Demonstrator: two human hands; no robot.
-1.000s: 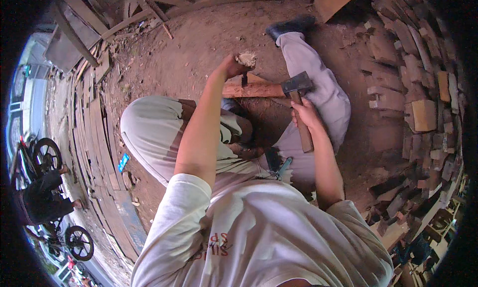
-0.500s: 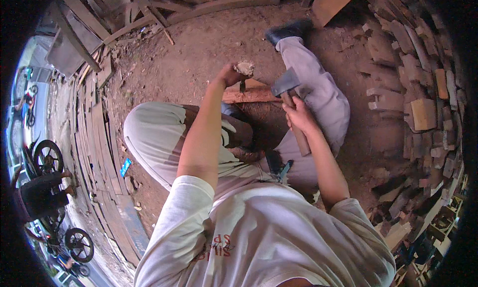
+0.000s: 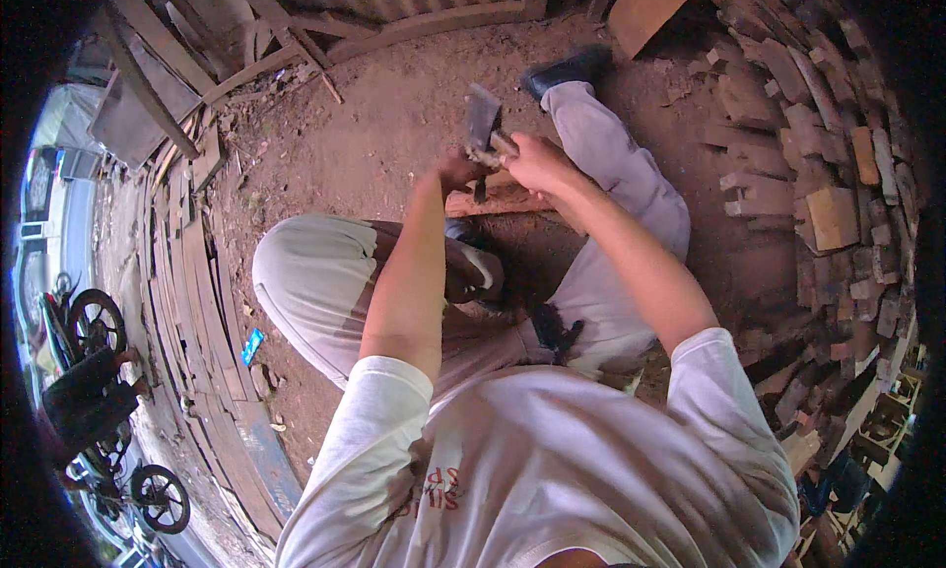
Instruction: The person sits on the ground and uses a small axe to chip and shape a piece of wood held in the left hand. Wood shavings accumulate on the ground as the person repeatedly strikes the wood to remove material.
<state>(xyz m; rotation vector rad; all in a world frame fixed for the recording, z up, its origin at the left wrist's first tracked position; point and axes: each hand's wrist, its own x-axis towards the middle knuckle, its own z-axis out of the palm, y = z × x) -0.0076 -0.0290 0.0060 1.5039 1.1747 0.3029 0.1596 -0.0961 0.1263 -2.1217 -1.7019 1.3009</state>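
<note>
The right hand [image 3: 537, 162] gripped a hatchet [image 3: 482, 115], its fingers wrapped around the handle, blade raised above them. Just beside, left hand [image 3: 459, 171] fingers pinched a wood piece [image 3: 480, 186] upright on a plank [image 3: 498, 200].

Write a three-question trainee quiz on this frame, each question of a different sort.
1. True or false: the right hand holds a hatchet with its head raised.
2. What is the left hand nearest to? A) the wooden plank B) a bicycle wheel C) a blue scrap
3. Fill in: cut wood blocks are piled on the person's ____ side.

Key: 1 true; 2 A; 3 right.
</note>
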